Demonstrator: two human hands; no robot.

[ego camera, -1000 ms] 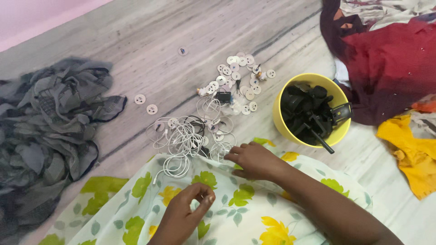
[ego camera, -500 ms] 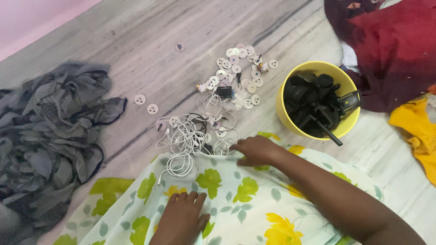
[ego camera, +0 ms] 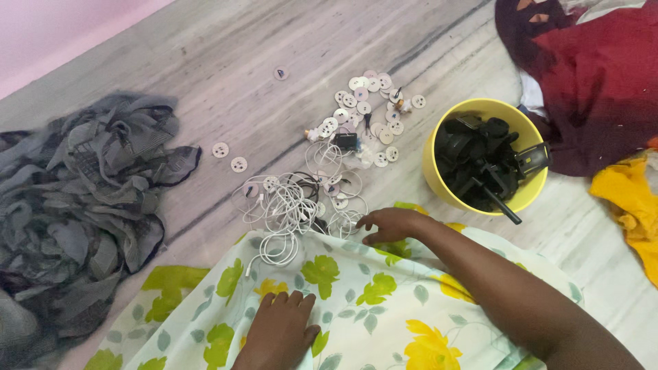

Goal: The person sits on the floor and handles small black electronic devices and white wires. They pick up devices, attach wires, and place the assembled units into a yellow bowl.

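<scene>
right hand (ego camera: 391, 224) fingers curled, fingertips on floral cloth (ego camera: 356, 301) edge by one tangle of white cables (ego camera: 291, 205), left hand (ego camera: 281, 329) flat with fingers together on the cloth, one yellow bucket (ego camera: 439, 175), two stray discs (ego camera: 229, 157)

The floor (ego camera: 205, 62) is grey stone with darker streaks like wood grain, crossed by a thin dark joint line. Along the upper left corner runs a pale pink wall (ego camera: 62, 27). Soft, even light falls, casting faint shadows.

Matt floral cloth (ego camera: 356, 294), glossy plastic bucket (ego camera: 439, 179), smooth streaked floor (ego camera: 205, 62).
</scene>
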